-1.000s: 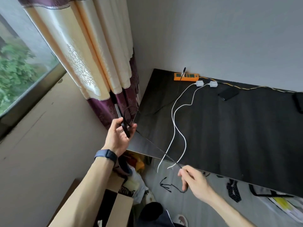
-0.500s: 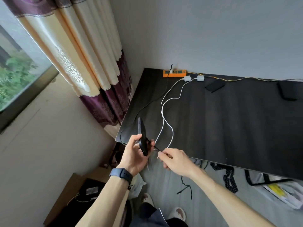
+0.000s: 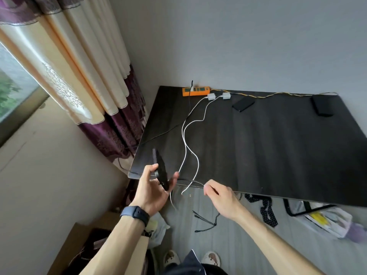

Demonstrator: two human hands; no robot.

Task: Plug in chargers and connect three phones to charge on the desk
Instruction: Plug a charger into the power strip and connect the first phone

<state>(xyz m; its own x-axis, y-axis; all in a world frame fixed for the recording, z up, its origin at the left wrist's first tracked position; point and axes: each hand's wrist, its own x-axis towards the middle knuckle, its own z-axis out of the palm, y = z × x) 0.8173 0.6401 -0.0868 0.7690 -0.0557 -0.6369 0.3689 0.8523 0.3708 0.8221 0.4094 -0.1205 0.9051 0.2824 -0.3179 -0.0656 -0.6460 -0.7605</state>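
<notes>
My left hand holds a black phone edge-on at the desk's near left corner. My right hand pinches a black cable that runs from the phone's lower end to my fingers. The dark desk carries an orange power strip at its far edge, with two white chargers beside it. Two white cables trail from the chargers over the near edge. A second black phone and a third lie flat near the back.
Cream and purple curtains hang left of the desk beside a window. A cardboard box sits on the floor at lower left. Loose black cords, a dark cloth and a bag of papers lie on the grey floor below the desk.
My left hand has brought the phone from the curtain side to the desk's near corner. My right hand met the phone with the black cable's end, then drew back right along the cable.
</notes>
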